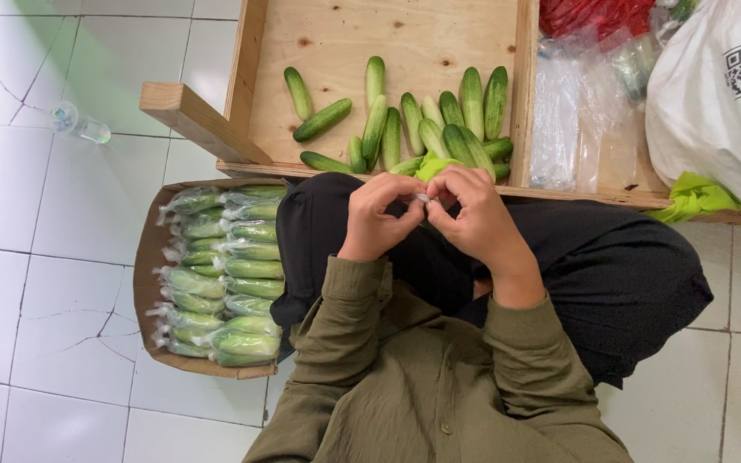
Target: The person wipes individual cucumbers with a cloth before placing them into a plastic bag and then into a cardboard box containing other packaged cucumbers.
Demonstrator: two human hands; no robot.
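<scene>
My left hand point(376, 216) and my right hand point(471, 210) meet over my lap, fingertips pinched together on a small clear plastic bag point(423, 198). Most of the bag is hidden by my fingers. Just beyond my hands, several loose green cucumbers point(439, 120) lie in a wooden crate point(255, 77). A yellow-green bit point(433, 165) shows at the crate's edge above my knuckles. I sit in dark trousers and an olive shirt.
A cardboard box point(146, 283) at my left holds several bagged cucumbers point(225, 274). Clear plastic bags point(576, 120) and a white sack point(718, 103) lie at the right. A small plastic bottle point(79, 123) lies on the white tiled floor.
</scene>
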